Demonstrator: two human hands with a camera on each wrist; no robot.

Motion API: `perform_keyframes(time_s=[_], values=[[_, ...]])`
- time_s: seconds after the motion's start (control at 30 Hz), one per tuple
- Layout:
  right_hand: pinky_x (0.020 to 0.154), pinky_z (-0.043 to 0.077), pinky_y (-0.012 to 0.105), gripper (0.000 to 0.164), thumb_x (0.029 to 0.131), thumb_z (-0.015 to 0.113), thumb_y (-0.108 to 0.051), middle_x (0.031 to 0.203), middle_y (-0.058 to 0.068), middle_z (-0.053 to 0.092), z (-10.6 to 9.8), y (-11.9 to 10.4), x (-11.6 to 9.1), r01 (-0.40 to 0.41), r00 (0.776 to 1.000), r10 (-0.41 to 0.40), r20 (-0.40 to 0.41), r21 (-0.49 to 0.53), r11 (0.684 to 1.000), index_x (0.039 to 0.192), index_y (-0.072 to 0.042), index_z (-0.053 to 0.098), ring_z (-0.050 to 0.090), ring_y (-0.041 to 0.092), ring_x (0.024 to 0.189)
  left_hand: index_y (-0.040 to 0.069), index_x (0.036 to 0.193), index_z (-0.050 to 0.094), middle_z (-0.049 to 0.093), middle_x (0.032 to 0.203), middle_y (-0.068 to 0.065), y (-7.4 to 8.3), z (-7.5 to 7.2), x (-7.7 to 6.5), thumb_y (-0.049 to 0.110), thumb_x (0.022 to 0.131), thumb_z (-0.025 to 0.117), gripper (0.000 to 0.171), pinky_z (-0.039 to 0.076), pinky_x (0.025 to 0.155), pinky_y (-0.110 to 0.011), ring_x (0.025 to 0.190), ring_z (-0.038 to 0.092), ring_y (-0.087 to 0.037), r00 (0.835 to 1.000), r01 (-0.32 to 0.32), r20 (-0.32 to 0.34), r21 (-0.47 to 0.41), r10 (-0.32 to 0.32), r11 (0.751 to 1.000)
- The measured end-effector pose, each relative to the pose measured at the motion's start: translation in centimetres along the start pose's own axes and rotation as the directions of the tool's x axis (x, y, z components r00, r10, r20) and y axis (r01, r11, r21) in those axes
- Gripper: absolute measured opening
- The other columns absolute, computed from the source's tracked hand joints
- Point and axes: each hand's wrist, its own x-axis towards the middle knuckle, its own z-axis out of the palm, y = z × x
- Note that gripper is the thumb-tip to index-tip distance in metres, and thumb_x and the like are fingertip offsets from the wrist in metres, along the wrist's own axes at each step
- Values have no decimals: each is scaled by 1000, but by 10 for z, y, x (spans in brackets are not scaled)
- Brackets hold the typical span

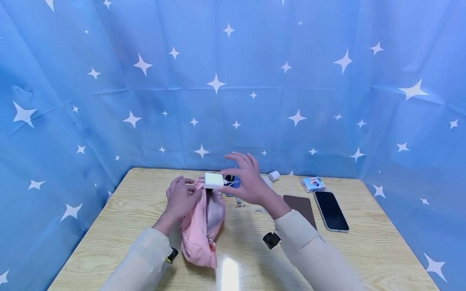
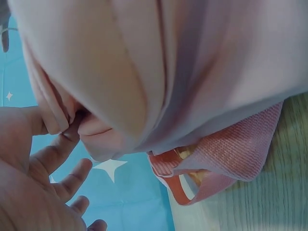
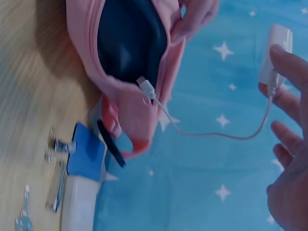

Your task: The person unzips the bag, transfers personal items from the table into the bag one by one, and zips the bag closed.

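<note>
My right hand (image 1: 247, 182) pinches a white charger (image 1: 213, 180) between thumb and fingers, above the far end of a pink bag (image 1: 196, 242). From the charger a thin white cable (image 3: 231, 137) loops down, and its plug (image 3: 146, 87) hangs at the mouth of the bag in the right wrist view. The bag stands unzipped, showing a dark lining (image 3: 127, 38). My left hand (image 1: 182, 198) grips the bag's fabric near its opening, thumb and forefinger on a fold in the left wrist view. The other fingers of that hand (image 2: 43, 183) are loosely bent.
Behind the bag lie a blue flat item (image 3: 86, 154), a nail clipper (image 3: 57, 187) and a white case (image 3: 79, 202). Farther right are a brown notebook (image 1: 300, 206), a phone (image 1: 331, 211), a tissue pack (image 1: 313, 184) and a white cylinder (image 1: 274, 175). A starred curtain (image 1: 255, 121) borders the table.
</note>
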Motion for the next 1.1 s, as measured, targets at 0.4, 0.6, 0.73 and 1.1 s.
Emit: perform_keyframes(time_s=[0.4, 0.6, 0.73, 1.1], values=[[116, 10, 65, 39, 81, 75, -46, 148, 6, 47, 44, 4, -19, -126, 991, 125, 47, 5, 992, 111, -21, 73, 32, 33, 143, 4, 89, 73, 55, 133, -12, -5, -6, -1, 28, 91, 62, 27, 9, 114, -61, 144, 19, -37, 1000, 12, 26, -16, -12, 1000], [116, 11, 64, 35, 78, 77, -48, 145, 7, 49, 55, 6, -26, -182, 982, 186, 24, -104, 978, 103, -23, 75, 35, 33, 141, 5, 87, 73, 56, 133, -12, -7, -8, -2, 28, 91, 62, 27, 8, 114, -61, 145, 19, -37, 1000, 16, 25, -16, -15, 1000], [116, 13, 63, 32, 77, 77, -46, 145, 5, 49, 64, 6, -26, -190, 979, 203, 36, -227, 955, 101, -25, 75, 34, 31, 142, 5, 87, 73, 56, 132, -12, -7, -7, -1, 28, 90, 62, 26, 9, 114, -61, 145, 19, -37, 1000, 10, 23, -24, -9, 1000], [118, 8, 60, 39, 72, 80, -45, 149, 3, 42, 91, -2, -20, -113, 980, 172, 100, -433, 894, 107, -29, 73, 29, 29, 145, 6, 86, 73, 58, 132, -11, -1, -5, -5, 28, 89, 63, 24, 10, 113, -61, 144, 20, -37, 1000, -5, 13, -14, 5, 1000]])
